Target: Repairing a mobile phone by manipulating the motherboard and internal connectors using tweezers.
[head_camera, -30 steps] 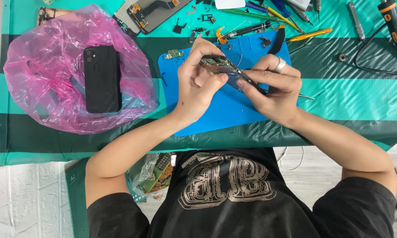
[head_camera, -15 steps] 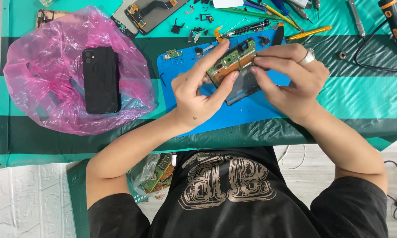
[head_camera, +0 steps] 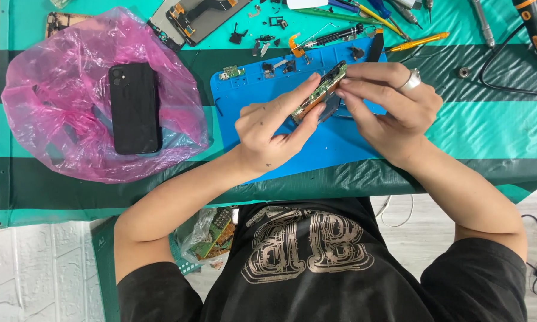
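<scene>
Your left hand (head_camera: 268, 134) is raised over the blue repair mat (head_camera: 340, 143), palm toward you, thumb and fingers pinched on the lower end of a small green circuit board (head_camera: 318, 94) held tilted edge-up. Your right hand (head_camera: 387, 107), ring on one finger, curls in from the other side, fingertips closed on the board's upper end. To your left, a pink plastic bag (head_camera: 60, 119) lies flattened with a black phone (head_camera: 135, 108) resting on it.

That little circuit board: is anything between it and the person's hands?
Nothing visible. The left hand and right hand both pinch the circuit board directly with bare fingertips, holding it tilted above the blue mat.
</scene>
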